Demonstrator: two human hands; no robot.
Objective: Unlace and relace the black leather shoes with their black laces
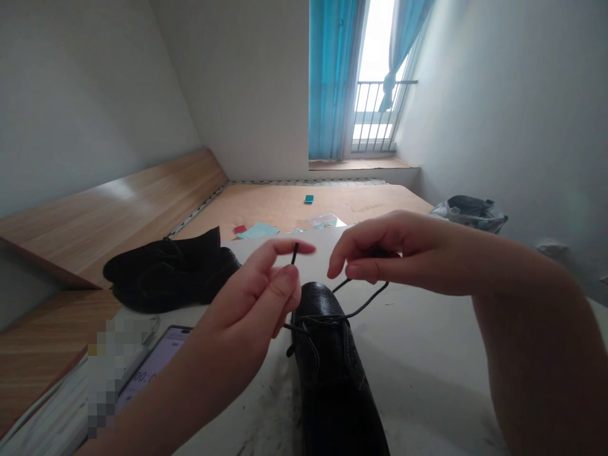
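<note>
A black leather shoe stands on the white tabletop in front of me, its heel hidden below the picture. My left hand is left of the shoe's tongue, closed on a black shoelace whose tip sticks up between thumb and fingers. Over the shoe's right side, my right hand has its fingers bent and pinched round the other stretch of lace, which loops down to the eyelets. Part of that lace is hidden behind the fingers.
More black shoes lie at the left on the table. A phone is partly behind my left forearm. Beyond the table are light-blue sheets, a clear plastic packet and a grey bag.
</note>
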